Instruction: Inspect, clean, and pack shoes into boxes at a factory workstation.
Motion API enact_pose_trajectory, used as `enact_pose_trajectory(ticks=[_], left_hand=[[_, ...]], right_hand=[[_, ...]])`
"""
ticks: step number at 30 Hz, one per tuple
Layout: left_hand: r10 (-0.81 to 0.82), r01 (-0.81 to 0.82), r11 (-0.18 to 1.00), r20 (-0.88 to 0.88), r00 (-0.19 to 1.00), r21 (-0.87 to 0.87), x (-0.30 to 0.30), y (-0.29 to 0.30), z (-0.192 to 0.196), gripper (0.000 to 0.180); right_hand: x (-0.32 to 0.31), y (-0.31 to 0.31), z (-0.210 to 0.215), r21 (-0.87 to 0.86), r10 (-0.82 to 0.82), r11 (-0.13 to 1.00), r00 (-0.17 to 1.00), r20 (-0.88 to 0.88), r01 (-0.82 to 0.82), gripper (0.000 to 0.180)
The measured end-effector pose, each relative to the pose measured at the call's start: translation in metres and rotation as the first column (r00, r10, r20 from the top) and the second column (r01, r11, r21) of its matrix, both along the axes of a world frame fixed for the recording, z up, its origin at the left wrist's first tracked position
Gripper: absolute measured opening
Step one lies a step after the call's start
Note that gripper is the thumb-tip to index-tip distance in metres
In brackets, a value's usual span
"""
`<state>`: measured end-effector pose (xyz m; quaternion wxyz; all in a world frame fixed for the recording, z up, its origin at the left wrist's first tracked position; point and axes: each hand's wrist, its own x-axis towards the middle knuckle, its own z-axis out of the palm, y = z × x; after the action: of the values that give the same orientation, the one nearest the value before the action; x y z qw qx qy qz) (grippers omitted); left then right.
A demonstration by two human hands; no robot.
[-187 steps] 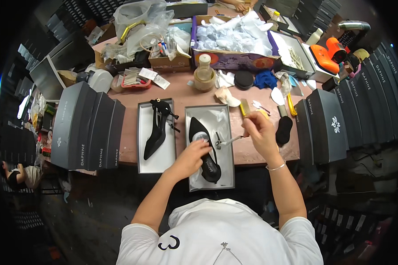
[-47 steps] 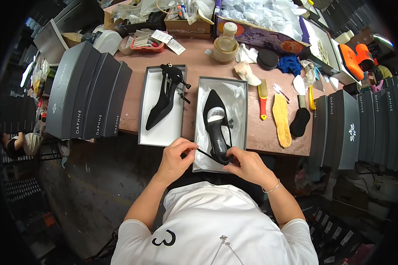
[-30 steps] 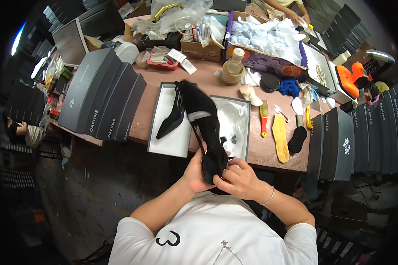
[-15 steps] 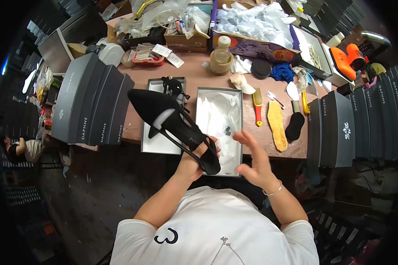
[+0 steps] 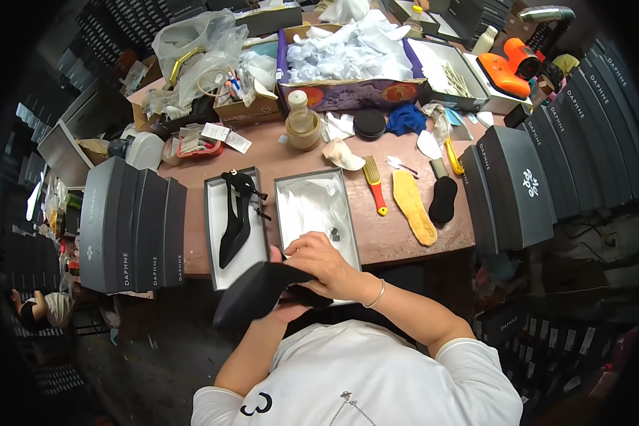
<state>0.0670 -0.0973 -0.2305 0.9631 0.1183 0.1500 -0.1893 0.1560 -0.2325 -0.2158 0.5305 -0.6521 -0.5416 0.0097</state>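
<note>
A black pointed-toe heeled shoe is held close to my body, its toe pointing left and toward me. My left hand is closed around it from below, mostly covered by the shoe. From above, my right hand bends over the strap end, its fingers curled on the shoe; exactly what they pinch is hidden. Just beyond my hands, the matching black shoe lies in a shallow white-lined box part. Beside it stands a grey-edged box with white tissue paper and a small dark item.
Stacked dark shoeboxes stand at left and right. Right of the boxes lie a red-handled brush, a yellow insole-shaped pad and a black pad. Behind are a jar and a purple carton of crumpled tissue.
The shoe has come down toward me, its toe swinging nearer my body. My right hand, apart and open before, has moved left onto it. The view has shifted, uncovering the boxed shoe.
</note>
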Motion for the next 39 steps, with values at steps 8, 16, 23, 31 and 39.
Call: enact_pose_trajectory(ticks=[8, 16, 23, 31, 39], left_hand=[[0.201, -0.185, 0.978, -0.173, 0.964, 0.100, 0.015, -0.012, -0.041, 0.033], [0.327, -0.329, 0.912, 0.050, 0.944, 0.246, 0.038, 0.003, -0.042, 0.031], [0.426, -0.446, 0.783, 0.149, 0.892, 0.433, 0.040, 0.001, -0.026, 0.033], [0.530, -0.386, 0.790, -0.216, 0.820, 0.476, 0.041, -0.015, -0.002, 0.015], [0.560, -0.520, 0.789, -0.036, 0.828, 0.328, 0.046, 0.022, -0.021, 0.022]], right_hand=[[0.040, -0.035, -0.009, -0.055, -0.170, 0.985, 0.959, -0.228, 0.162, 0.050], [0.133, -0.089, -0.127, -0.668, -0.709, 0.451, 0.692, 0.134, 0.591, 0.072], [0.092, -0.117, -0.111, -0.369, -0.686, 0.716, 0.694, -0.217, 0.593, 0.039], [-0.016, -0.075, 0.018, -0.509, -0.304, 0.736, 0.889, 0.341, 0.447, 0.043], [-0.017, -0.089, 0.070, -0.364, -0.347, 0.797, 0.858, 0.377, 0.482, 0.039]])
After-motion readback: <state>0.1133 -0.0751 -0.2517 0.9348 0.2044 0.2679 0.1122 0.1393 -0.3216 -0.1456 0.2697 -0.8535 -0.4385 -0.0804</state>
